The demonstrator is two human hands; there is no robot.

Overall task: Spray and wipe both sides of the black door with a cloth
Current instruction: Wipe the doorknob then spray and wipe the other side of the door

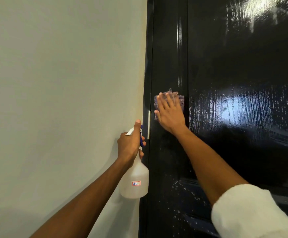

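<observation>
R hand flat on cloth, door.

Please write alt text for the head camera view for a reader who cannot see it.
A right hand presses a checked cloth flat against a glossy, wet black door. The left hand holds a white spray bottle beside a pale wall.

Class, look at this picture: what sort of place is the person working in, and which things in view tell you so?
Probably indoors in a home or similar building, at a doorway. A glossy black door with a metal hinge meets a plain painted wall. Little else of the room shows.
</observation>
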